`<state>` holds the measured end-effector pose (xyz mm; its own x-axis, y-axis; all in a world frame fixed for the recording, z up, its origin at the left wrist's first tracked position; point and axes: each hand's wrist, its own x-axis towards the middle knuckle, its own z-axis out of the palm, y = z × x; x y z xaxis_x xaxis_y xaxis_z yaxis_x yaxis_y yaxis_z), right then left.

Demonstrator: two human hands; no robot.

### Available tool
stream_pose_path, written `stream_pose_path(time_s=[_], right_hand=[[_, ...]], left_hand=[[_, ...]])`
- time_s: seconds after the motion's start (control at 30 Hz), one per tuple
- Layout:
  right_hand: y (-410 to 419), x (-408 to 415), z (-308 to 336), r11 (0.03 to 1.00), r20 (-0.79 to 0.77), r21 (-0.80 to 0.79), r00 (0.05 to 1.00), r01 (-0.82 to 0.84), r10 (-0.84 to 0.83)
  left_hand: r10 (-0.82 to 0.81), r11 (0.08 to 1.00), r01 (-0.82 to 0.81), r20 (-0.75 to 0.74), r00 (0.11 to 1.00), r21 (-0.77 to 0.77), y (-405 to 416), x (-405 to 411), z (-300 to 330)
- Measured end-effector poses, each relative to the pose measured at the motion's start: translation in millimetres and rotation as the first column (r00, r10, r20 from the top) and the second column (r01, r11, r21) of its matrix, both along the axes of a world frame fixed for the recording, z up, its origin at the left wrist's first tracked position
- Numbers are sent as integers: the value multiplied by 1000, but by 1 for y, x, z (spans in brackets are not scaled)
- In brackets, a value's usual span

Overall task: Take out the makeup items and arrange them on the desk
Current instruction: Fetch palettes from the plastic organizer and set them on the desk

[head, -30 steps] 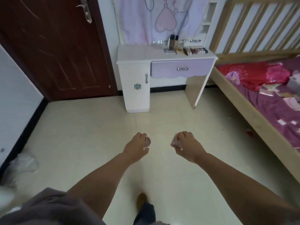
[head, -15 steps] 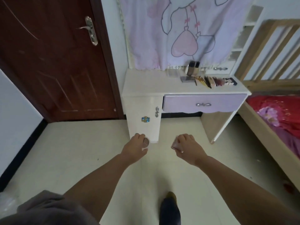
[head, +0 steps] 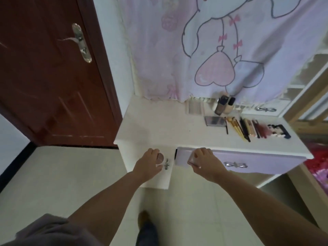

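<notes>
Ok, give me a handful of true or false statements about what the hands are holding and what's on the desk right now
1. The left hand holds a small round compact. True.
2. The right hand is empty. False: it grips a flat pink case.
3. Brushes and pencils lie in a row on the right part of the desk. True.
4. The purple drawer is pulled wide open. False: it looks shut.
5. The brown door stands to the right of the desk. False: it is to the left.
</notes>
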<state>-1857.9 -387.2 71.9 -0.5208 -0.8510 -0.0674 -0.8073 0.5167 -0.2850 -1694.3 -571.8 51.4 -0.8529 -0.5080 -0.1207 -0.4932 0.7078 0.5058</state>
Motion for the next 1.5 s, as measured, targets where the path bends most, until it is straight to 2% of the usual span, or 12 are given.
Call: stream_pose_path(time_s=[0.27, 0.47, 0.57, 0.73, 0.97, 1.17, 1.27, 1.37, 1.5], right_hand=[[-128, -119, -18, 995, -13, 102, 1000, -9, 10], [-219, -197, -24, 995, 74, 55, 994, 80, -84], [-256, -232, -36, 994, 81, 91, 994, 59, -67], [-303, -283, -58, 979, 61, 198, 997, -50, 39], [-314, -308, -79, 963, 6, 239, 992, -126, 128], [-310, -308, -79, 984, 41, 163, 997, -70, 64], [-307, -306, -76, 989, 29, 144, 999, -35, 31], [-305, -301, -72, 989, 23, 148, 1000, 4, -7], [-300, -284, -63, 997, 25, 71, 1000, 18, -20]], left_hand=[[-85, 996, 86, 64, 994, -11, -131, -139, -18], [-148, 988, 153, 127, 981, -31, -213, -239, -16], [-168, 985, 173, 186, 968, -11, -235, -279, -27], [-118, 991, 128, 200, 973, -34, -260, -326, -50], [-77, 981, 111, 203, 976, -157, -270, -345, -72], [-47, 994, 65, 184, 982, -90, -268, -323, -80], [-9, 988, 36, 176, 984, -150, -261, -290, -85], [-18, 972, 36, 80, 997, -230, -249, -265, -90], [-38, 944, 55, 58, 998, -326, -242, -255, -92]])
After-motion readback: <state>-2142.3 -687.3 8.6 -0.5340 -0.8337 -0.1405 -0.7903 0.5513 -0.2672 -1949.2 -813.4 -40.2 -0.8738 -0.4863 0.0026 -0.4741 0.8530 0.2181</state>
